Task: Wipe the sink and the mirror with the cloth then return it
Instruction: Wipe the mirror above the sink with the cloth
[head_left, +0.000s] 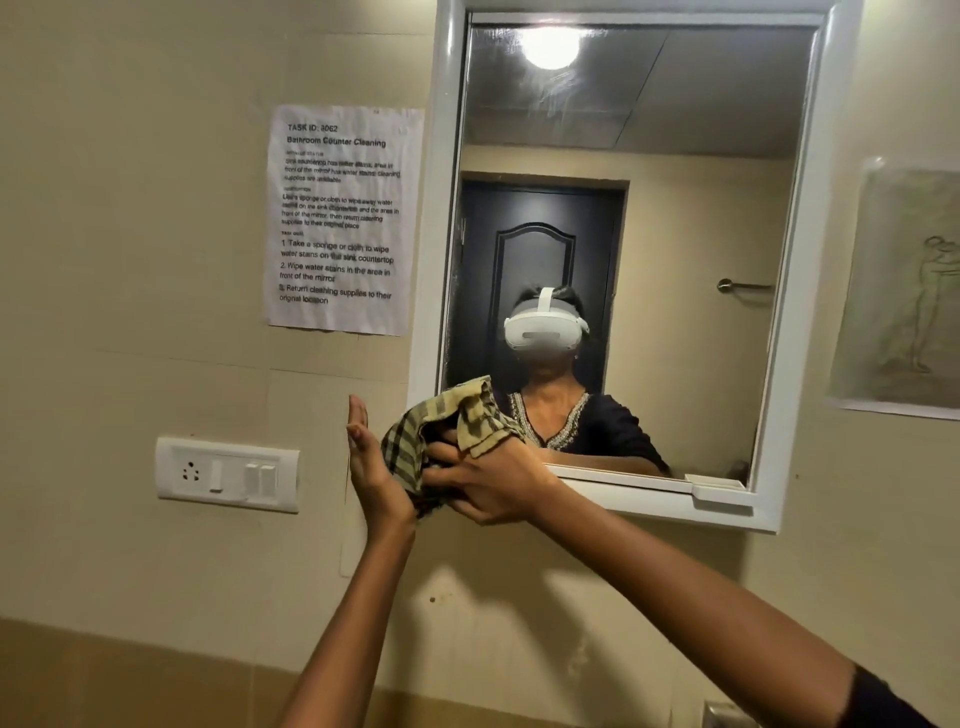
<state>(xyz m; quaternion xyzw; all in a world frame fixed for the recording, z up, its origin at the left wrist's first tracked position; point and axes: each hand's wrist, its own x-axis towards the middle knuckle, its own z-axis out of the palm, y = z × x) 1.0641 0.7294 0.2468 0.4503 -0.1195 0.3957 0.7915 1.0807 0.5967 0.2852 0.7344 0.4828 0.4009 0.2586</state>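
Fingers (441, 462) of right hand (483, 483) are curling round the cloth (415, 441), gripping it bunched up; left hand (371, 467) is standing upright w/ fingers straight and close together, palm pressing against the cloth's side, not closing on it. Cloth, yellow-green w/ dark checks, is sitting between both hands at approx 7 o'clock of the mirror (675, 156), its top fold overlapping the glass's lower-left corner and the white frame (441, 208). Both arms are reaching up from 6 o'clock of the view. Mirror is reflecting a person in a white headset (543, 332) and dark top, a dark door (535, 249) and a ceiling light (550, 44). Printed task sheet (340, 218) is hanging at 9 o'clock of the mirror; switch & socket plate (228, 473) is at 9 o'clock of the hands, well apart. Pale drawing (909, 291) is hanging at 3 o'clock of the mirror
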